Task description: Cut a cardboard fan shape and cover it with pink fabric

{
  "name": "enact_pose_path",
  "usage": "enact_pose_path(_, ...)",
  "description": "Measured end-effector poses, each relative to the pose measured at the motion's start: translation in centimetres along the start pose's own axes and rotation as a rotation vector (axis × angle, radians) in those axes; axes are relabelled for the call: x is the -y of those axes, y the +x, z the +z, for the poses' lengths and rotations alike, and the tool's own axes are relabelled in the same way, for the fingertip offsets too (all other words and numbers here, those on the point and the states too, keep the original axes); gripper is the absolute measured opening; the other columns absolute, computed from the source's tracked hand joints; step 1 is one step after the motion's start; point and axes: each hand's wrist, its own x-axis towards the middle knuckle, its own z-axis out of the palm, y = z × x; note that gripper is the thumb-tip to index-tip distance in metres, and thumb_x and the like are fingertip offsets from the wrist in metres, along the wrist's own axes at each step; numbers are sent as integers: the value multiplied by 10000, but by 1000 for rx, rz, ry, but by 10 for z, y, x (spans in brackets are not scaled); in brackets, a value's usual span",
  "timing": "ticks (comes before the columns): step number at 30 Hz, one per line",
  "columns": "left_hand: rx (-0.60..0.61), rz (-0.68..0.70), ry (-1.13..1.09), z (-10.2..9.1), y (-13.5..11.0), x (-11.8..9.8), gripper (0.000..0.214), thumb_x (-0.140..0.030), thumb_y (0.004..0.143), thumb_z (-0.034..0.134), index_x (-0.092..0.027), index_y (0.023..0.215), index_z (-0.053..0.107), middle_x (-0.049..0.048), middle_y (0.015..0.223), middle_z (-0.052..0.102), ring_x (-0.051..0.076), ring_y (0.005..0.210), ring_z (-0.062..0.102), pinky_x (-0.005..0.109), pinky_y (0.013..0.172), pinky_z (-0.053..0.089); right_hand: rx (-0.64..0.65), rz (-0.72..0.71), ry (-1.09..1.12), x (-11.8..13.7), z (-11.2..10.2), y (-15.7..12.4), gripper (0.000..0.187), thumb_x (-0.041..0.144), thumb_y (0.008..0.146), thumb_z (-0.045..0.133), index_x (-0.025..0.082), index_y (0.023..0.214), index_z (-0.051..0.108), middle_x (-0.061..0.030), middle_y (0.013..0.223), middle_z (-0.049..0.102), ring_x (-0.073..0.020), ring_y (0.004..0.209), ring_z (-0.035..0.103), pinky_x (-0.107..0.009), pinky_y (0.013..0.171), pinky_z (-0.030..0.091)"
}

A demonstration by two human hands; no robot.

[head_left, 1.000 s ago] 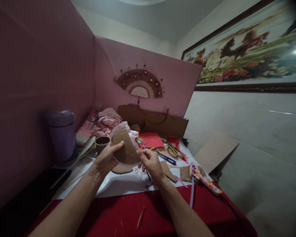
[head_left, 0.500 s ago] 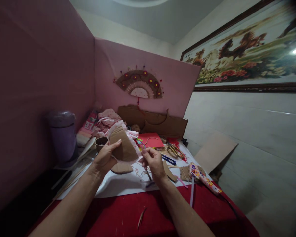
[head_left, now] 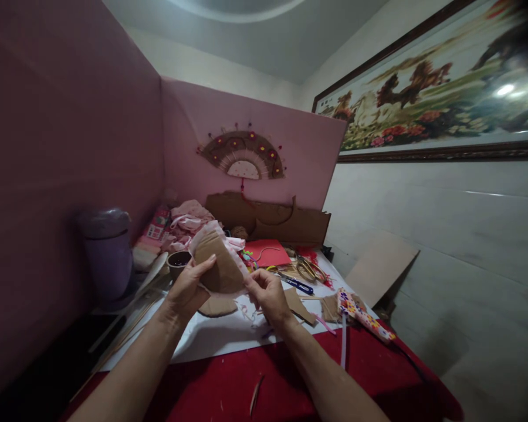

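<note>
My left hand [head_left: 192,287] grips a fan-shaped piece of cardboard [head_left: 222,266], thumb on its brown face and fingers behind. Pale pink fabric [head_left: 199,235] backs the cardboard and sticks out past its edges as a frilly border. At the lower right corner, my right hand [head_left: 267,292] pinches this border between thumb and fingertips. The tips are partly hidden, so anything else between them cannot be made out. Below the held piece, another cardboard scrap [head_left: 217,307] lies on the white sheet [head_left: 189,337].
A brown cup [head_left: 178,262] stands left of the hands, near a purple bin [head_left: 110,258]. Scissors [head_left: 310,269], a blue cutter [head_left: 300,285] and a flower-patterned glue gun [head_left: 365,316] lie to the right. Behind are red paper [head_left: 268,252] and a cardboard strip [head_left: 273,220].
My right hand has moved slightly left onto the fabric border. A dark, thin thing below that hand no longer shows. The left hand keeps its hold; the view has shifted a little.
</note>
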Motion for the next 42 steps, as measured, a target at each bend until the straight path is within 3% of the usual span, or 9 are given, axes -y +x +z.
enact_pose_path(4, -15, -5, 0, 0, 0, -1, 389, -49, 697, 665, -168, 1066, 627, 21, 805, 734, 172, 684, 686, 336, 739, 571, -58, -12, 18, 0, 2, -1, 337, 497, 764, 602, 172, 720, 528, 53, 487, 499, -63, 367, 385, -168, 319, 255)
enact_pose_path(8, -19, -20, 15, -1, 1, -1, 412, -67, 697, 677, -190, 1087, 622, 14, 842, 735, 172, 717, 689, 331, 756, 569, -235, -133, -40, 6, 2, -4, 293, 467, 813, 566, 175, 840, 551, 27, 619, 542, -73, 462, 443, -178, 394, 345)
enact_pose_path(12, -11, -29, 37, -2, 1, 1, 448, -78, 685, 693, -199, 1109, 617, 22, 851, 735, 180, 743, 694, 330, 791, 559, -378, -164, -4, 15, -3, -3, 280, 417, 747, 663, 190, 725, 500, 52, 565, 499, -70, 444, 438, -181, 399, 355)
enact_pose_path(21, 8, -26, 108, 0, 2, 4, 421, -64, 670, 690, -194, 1067, 641, 55, 903, 728, 203, 742, 693, 328, 698, 582, -199, -30, 261, 55, -19, -12, 313, 418, 668, 724, 178, 682, 525, 38, 556, 561, -70, 378, 453, -176, 320, 294)
enact_pose_path(25, 12, -52, 142, 1, 2, 6, 426, -61, 648, 706, -191, 1049, 646, 52, 867, 728, 204, 694, 690, 321, 635, 589, -236, -35, -96, 72, -68, -25, 236, 423, 775, 595, 197, 712, 562, 9, 610, 595, -120, 451, 511, -215, 356, 308)
enact_pose_path(29, -7, -45, 163, 5, -1, 6, 457, -43, 649, 692, -204, 1073, 633, 52, 889, 723, 213, 710, 691, 334, 634, 589, -413, -13, -951, 65, -160, -43, 229, 328, 841, 464, 187, 869, 643, -90, 861, 665, -223, 812, 610, -322, 704, 446)
enact_pose_path(33, -13, -41, 182, 7, 0, 7, 433, -30, 651, 676, -193, 1051, 645, 63, 893, 721, 228, 721, 690, 349, 632, 590, -178, 291, -1294, 38, -235, -66, 416, 286, 649, 661, 134, 1036, 626, -150, 1106, 614, -285, 1046, 556, -356, 891, 402)
enact_pose_path(35, -9, -32, 186, 6, 1, 7, 432, -34, 652, 676, -207, 1047, 648, 55, 902, 721, 223, 733, 689, 341, 641, 590, -81, 385, -1282, 25, -251, -75, 470, 289, 615, 685, 129, 1051, 617, -138, 1106, 612, -263, 1027, 567, -322, 865, 421)
enact_pose_path(42, -25, -29, 239, 5, 1, 9, 460, -52, 653, 674, -239, 1072, 640, 46, 911, 724, 234, 726, 690, 363, 627, 594, -121, 376, -1262, 12, -250, -79, 415, 276, 696, 593, 127, 1083, 586, -133, 1101, 626, -249, 998, 579, -323, 848, 425)
